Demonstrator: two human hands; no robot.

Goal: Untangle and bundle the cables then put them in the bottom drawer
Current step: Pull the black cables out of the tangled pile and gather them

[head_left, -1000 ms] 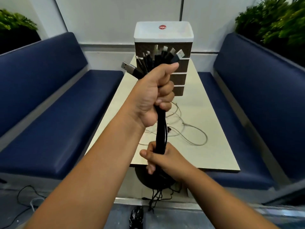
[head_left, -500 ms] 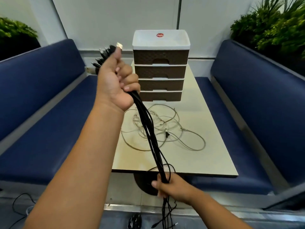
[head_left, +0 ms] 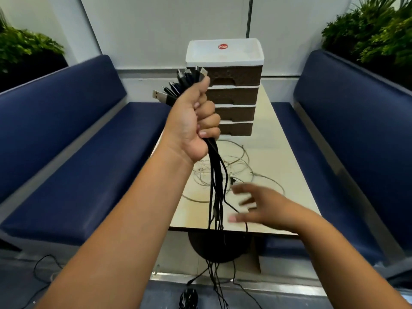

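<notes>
A: What has changed for us in the last half second?

B: Our right hand (head_left: 258,208) has let go. It was pinching the black cables (head_left: 215,175) low down, below the table edge; now its fingers are spread and straight, blurred with motion, just to the right of the strands and holding nothing.

A: And the left hand (head_left: 194,121)?

B: Still clenched round the black cables near their plug ends. The connectors (head_left: 178,85) fan out above the fist, which now sits in front of the left edge of the drawer unit (head_left: 234,92); half a second ago it was further left of the unit.

A: So where do the cables hang?

B: Straight down from the fist, in front of the drawer unit, crossing the near edge of the table (head_left: 278,134) and trailing to the floor. They look combed into one hank, though a strand or two loops out to the right near our free hand.

A: What does that mean for the job?

B: We judge the straightening pass on the black ones is nearly finished. Our right hand seems to be coming back up for another grip, either to run down again or to start folding the hank.

A: And the rest?

B: The pale cables (head_left: 227,166) lie in loose, tangled loops on the table just in front of the drawer unit, untouched. The bottom drawer (head_left: 236,129) is closed, so nothing is stowed yet.
</notes>
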